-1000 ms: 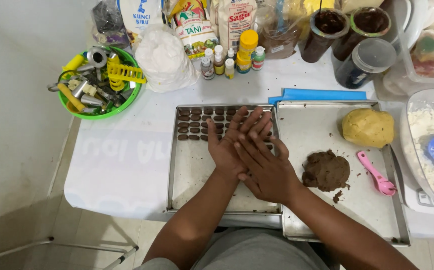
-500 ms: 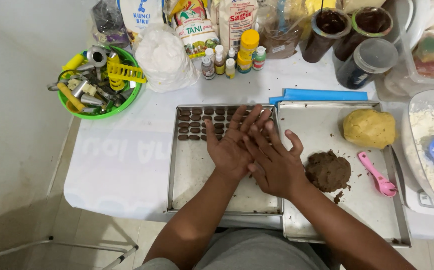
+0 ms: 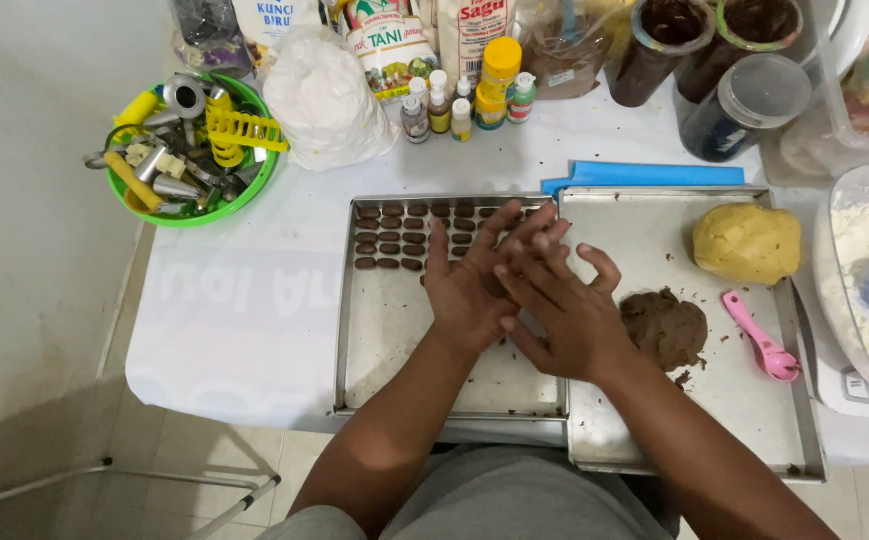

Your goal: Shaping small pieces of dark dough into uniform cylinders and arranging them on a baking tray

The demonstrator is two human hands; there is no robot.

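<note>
Tabletop [image 3: 254, 300]: white, covered; two metal trays are set side by side on it under the hands.
Right tray [image 3: 654, 420]: a brown dough lump [image 3: 666, 328] lies just right of the right hand, nearer to it than to the left; a yellow dough ball [image 3: 746, 243] and a pink scoop [image 3: 766, 342] lie farther right.
Left tray [image 3: 394, 340]: small brown dough pieces [image 3: 399, 240] are laid in rows beyond and left of the hands.
Green bowl [image 3: 194, 150]: far left of the hands, filled with cutters and tools.
Left hand [image 3: 469, 290]: held flat, fingers spread, palm up beneath the right.
Right hand [image 3: 564, 310]: pressed flat over the left, fingers spread; whether dough is held between the palms cannot be told.
</note>
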